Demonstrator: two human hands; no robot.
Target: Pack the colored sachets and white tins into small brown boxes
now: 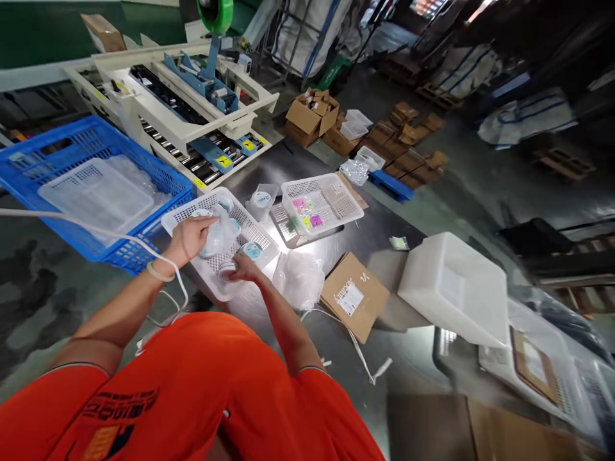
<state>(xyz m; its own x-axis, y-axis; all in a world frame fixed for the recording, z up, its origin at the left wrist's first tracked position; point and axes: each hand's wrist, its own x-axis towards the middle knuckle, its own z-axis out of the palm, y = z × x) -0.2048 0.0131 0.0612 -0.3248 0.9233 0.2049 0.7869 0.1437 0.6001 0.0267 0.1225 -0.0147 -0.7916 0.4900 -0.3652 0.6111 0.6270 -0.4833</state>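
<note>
My left hand (189,238) is closed with its fingertips on a clear plastic bag (223,237) over a white perforated basket (216,296). At the basket's near side, my right hand (246,267) grips a round white container (227,269). Beside it in the basket lies a round tub with a pale blue label (252,250). More bagged round tubs sit toward the basket's far end, partly hidden by my left hand. A bagged tub (262,200) stands on the metal table just beyond the basket.
A second white basket (336,221) holds pink and yellow-green packets. Nearby are crumpled clear bags (300,280), a flat cardboard box (355,296) and a white bin (451,288). A blue crate (163,195) stands left, with a roller conveyor (192,169) behind. A white cord (139,240) crosses my left forearm.
</note>
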